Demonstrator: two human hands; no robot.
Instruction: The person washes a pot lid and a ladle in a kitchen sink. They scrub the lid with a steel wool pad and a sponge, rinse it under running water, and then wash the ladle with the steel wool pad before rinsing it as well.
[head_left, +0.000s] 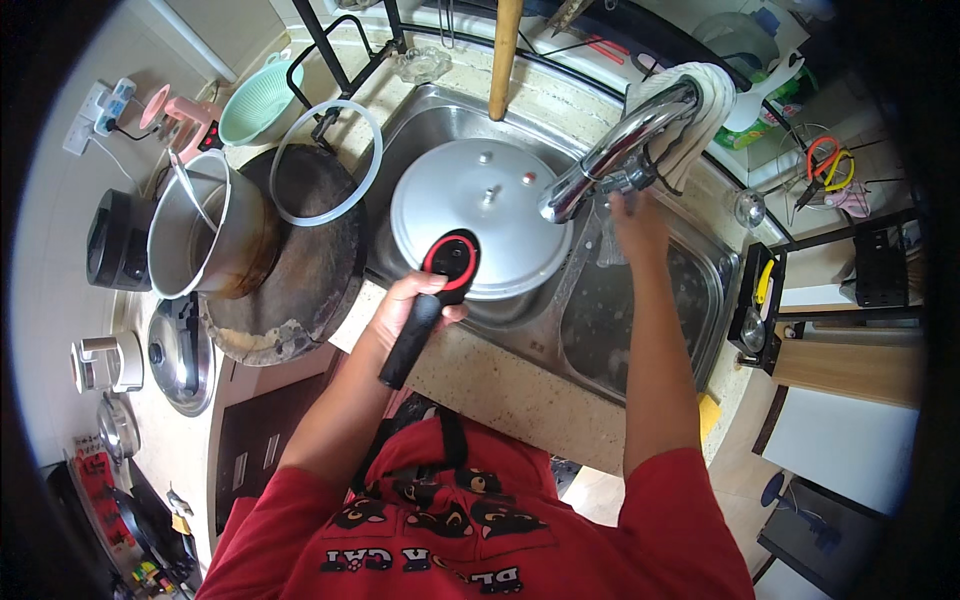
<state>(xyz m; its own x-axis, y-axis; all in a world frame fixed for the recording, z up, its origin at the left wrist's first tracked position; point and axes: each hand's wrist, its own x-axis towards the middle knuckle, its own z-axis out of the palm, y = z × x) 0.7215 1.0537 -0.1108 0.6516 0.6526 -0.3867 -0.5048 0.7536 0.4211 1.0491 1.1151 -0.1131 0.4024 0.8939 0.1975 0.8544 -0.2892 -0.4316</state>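
Note:
My left hand (412, 300) is closed around the black handle (411, 341) of a round silver pressure-cooker lid (450, 195). The lid lies over the left sink basin, its valve stems upward. My right hand (637, 221) is raised at the base of the chrome faucet (600, 150), near its lever; the fingers are partly hidden, and I cannot tell whether they grip it. The faucet's spout hangs over the lid's right edge. A white cloth (694, 112) is draped over the faucet. No water stream shows.
A translucent sealing ring (377, 154) rests partly on a round dark chopping board (322, 262) at left, beside a stained metal pot (247, 247) with a utensil inside. A green colander (262, 105) stands behind. A wooden rod (504, 60) stands behind the sink. The right basin (600, 315) looks wet.

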